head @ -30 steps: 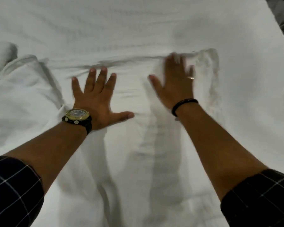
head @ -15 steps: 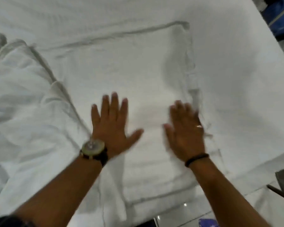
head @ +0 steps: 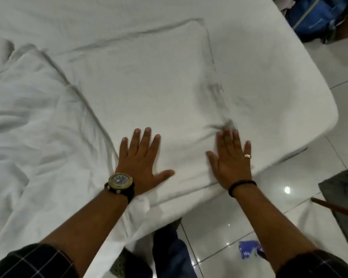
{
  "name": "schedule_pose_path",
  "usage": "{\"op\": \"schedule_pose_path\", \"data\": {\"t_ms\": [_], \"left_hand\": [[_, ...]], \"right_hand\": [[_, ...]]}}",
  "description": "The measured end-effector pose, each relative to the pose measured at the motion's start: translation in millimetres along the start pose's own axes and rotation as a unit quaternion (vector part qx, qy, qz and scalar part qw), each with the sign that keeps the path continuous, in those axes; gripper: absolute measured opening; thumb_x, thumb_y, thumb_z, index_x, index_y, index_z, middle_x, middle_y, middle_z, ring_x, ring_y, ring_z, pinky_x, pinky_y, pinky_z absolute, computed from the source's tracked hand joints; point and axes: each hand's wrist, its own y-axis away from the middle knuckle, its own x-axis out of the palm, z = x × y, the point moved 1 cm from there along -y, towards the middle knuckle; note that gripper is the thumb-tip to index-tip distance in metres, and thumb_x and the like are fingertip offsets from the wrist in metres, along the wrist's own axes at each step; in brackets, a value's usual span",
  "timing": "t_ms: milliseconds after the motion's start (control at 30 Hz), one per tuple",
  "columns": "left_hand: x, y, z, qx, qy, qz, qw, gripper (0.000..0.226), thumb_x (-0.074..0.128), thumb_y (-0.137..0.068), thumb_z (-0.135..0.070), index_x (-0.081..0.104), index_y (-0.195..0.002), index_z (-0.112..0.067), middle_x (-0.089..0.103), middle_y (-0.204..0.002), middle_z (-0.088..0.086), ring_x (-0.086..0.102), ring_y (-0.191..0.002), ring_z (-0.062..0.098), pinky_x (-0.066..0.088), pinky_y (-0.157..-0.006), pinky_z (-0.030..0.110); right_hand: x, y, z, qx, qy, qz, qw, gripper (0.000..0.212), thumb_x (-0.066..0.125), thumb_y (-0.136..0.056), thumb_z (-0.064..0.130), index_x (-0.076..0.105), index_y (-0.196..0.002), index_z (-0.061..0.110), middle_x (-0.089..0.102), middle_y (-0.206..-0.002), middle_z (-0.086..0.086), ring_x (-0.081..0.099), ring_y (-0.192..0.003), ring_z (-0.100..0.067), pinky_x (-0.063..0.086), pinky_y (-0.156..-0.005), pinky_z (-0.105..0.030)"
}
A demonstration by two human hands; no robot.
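Observation:
A white towel (head: 149, 81) lies spread flat on a white bed (head: 279, 93), near the bed's front corner. My left hand (head: 143, 159), with a watch on the wrist, presses palm-down on the towel's near part, fingers straight and spread. My right hand (head: 232, 159), wearing a ring and a dark wristband, lies flat on the towel's right near edge, fingers straight. Small creases bunch in the cloth just beyond the right fingertips.
A rumpled white duvet (head: 28, 127) is heaped on the left of the bed. Glossy white floor tiles (head: 229, 213) lie below the bed edge. A blue bag (head: 317, 19) sits at the top right, a dark mat (head: 344, 197) at the right edge, and a blue wrapper (head: 249, 251) on the floor.
Both hands have slid flat across the towel from its far part back toward its near edge. The view has tilted, bringing the bed corner and floor into sight.

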Motion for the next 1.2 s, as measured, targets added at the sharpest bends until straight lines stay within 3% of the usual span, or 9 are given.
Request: {"op": "schedule_pose_path", "data": {"t_ms": [133, 267, 433, 567, 667, 733, 933, 1033, 1200], "left_hand": [[-20, 7, 4, 0.011, 0.006, -0.002, 1.0, 0.095, 0.025, -0.086, -0.08, 0.007, -0.158, -0.02, -0.011, -0.166, 0.01, -0.013, -0.152, 0.031, -0.011, -0.118, 0.052], [-57, 58, 52, -0.005, 0.064, -0.169, 0.984, 0.061, 0.04, -0.097, -0.049, 0.05, -0.142, -0.008, 0.031, -0.157, 0.021, 0.021, -0.148, 0.042, 0.012, -0.117, 0.057], [-86, 136, 171, -0.13, 0.026, -0.328, 0.935, 0.04, 0.058, -0.094, -0.02, 0.062, -0.129, -0.001, 0.045, -0.147, 0.028, 0.033, -0.14, 0.05, 0.027, -0.112, 0.063], [-75, 192, 272, -0.36, 0.021, -0.216, 0.907, 0.071, 0.05, -0.095, -0.05, 0.034, -0.151, -0.01, 0.022, -0.161, 0.021, 0.014, -0.149, 0.043, 0.015, -0.117, 0.058], [-41, 216, 319, -0.424, 0.136, -0.065, 0.893, 0.091, 0.048, -0.091, -0.065, 0.011, -0.158, -0.015, -0.003, -0.167, 0.01, -0.007, -0.152, 0.031, 0.005, -0.123, 0.048], [-22, 219, 322, -0.388, 0.175, -0.068, 0.902, 0.09, 0.048, -0.092, -0.063, 0.007, -0.158, -0.017, -0.013, -0.166, 0.005, -0.018, -0.151, 0.028, -0.004, -0.122, 0.04], [-13, 222, 318, -0.443, 0.254, -0.219, 0.831, 0.112, 0.065, -0.076, -0.071, 0.009, -0.158, -0.018, 0.005, -0.166, 0.009, 0.008, -0.151, 0.03, 0.015, -0.121, 0.04], [-32, 220, 335, -0.478, 0.233, -0.203, 0.822, 0.12, 0.068, -0.069, -0.075, 0.009, -0.157, -0.017, 0.019, -0.16, 0.015, 0.024, -0.143, 0.038, 0.03, -0.114, 0.048], [-67, 209, 359, -0.485, 0.172, -0.119, 0.849, 0.062, 0.058, -0.083, -0.065, 0.056, -0.116, -0.013, 0.061, -0.117, 0.015, 0.056, -0.111, 0.04, 0.049, -0.088, 0.044]], "right_hand": [[-15, 21, 64, -0.046, -0.11, 0.021, 0.993, 0.075, 0.023, -0.096, 0.058, 0.0, -0.154, 0.016, -0.009, -0.163, -0.005, -0.01, -0.149, -0.023, -0.004, -0.12, -0.048], [-35, 50, 152, -0.056, -0.348, 0.012, 0.936, 0.082, 0.02, -0.09, 0.072, 0.013, -0.154, 0.021, 0.004, -0.161, 0.008, 0.0, -0.148, -0.008, 0.006, -0.12, -0.031], [-57, 96, 278, -0.245, -0.351, 0.016, 0.904, 0.066, 0.04, -0.094, 0.052, 0.038, -0.146, 0.011, 0.03, -0.156, -0.006, 0.023, -0.145, -0.017, 0.026, -0.116, -0.036], [-28, 150, 344, -0.33, -0.193, 0.066, 0.922, 0.089, 0.042, -0.081, 0.075, 0.045, -0.142, 0.01, 0.046, -0.147, -0.016, 0.045, -0.133, -0.035, 0.042, -0.101, -0.058], [12, 173, 370, -0.331, -0.044, 0.157, 0.929, 0.117, 0.038, -0.068, 0.086, 0.008, -0.154, 0.013, 0.012, -0.161, -0.019, 0.008, -0.147, -0.04, 0.005, -0.112, -0.068], [27, 177, 381, -0.305, -0.006, 0.15, 0.94, 0.118, 0.039, -0.07, 0.085, 0.0, -0.154, 0.012, -0.001, -0.161, -0.022, -0.007, -0.147, -0.042, -0.013, -0.109, -0.069], [22, 181, 407, -0.258, 0.016, 0.148, 0.955, 0.094, 0.055, -0.083, 0.054, 0.01, -0.153, 0.01, 0.011, -0.158, -0.026, 0.004, -0.146, -0.043, 0.004, -0.115, -0.061], [5, 159, 383, -0.279, -0.128, 0.137, 0.942, 0.053, 0.061, -0.085, 0.022, 0.05, -0.136, 0.009, 0.053, -0.136, -0.021, 0.048, -0.128, -0.036, 0.035, -0.105, -0.04], [-29, 95, 337, -0.124, -0.358, 0.105, 0.919, 0.016, 0.062, -0.087, 0.003, 0.07, -0.1, 0.009, 0.065, -0.086, 0.003, 0.058, -0.08, -0.016, 0.037, -0.064, -0.007]]}}
